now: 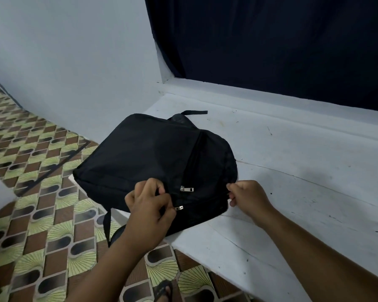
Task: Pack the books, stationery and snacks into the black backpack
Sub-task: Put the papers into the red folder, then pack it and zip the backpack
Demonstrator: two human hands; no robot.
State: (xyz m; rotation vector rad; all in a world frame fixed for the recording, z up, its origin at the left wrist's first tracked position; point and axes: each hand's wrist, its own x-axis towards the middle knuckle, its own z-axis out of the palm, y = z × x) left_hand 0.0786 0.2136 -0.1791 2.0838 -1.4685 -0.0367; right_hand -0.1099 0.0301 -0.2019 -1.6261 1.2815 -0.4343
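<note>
The black backpack [144, 158] lies flat on the near-left corner of a white ledge [303, 188], partly overhanging it. Its zips look closed. Two silver zip pulls show on its near side, an upper zip pull [187, 189] and a lower zip pull [179, 207]. My left hand [150, 207] pinches the fabric just left of the pulls. My right hand [247, 197] pinches the bag's near-right corner. A shoulder strap [107, 225] hangs down off the ledge. No books, stationery or snacks are in view.
A dark curtain [282, 44] hangs behind the ledge, above a raised white sill [292, 112]. A pale wall [74, 62] stands at the left. Below lies a patterned brown and green tiled floor [42, 214]. A foot in a dark sandal [164, 290] shows at the bottom edge.
</note>
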